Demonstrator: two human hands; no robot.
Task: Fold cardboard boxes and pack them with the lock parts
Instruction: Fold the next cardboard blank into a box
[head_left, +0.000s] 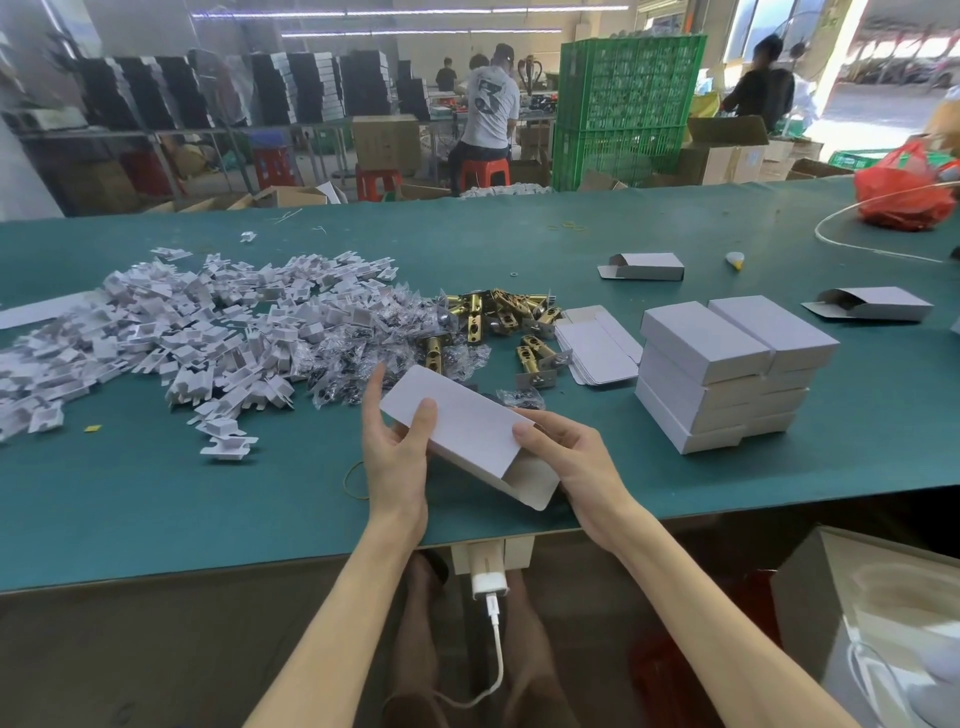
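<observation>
Folding stage, by the look of it; packing not begun. Both hands hold one white box tilted just above the green surface, near its front edge. Left hand: thumb pressed on the top face, forefinger straight along the far end, other fingers underneath, hidden. Right hand: thumb on the top face by the near end, fingers wrapped below. Near end gapes, flap untucked, and looks empty inside. Far end's closure cannot be told. Likely next: free one hand, take a brass latch from the heap beyond, slide it in, tuck the flap. Finished boxes are stacked to the right, well apart.
</observation>
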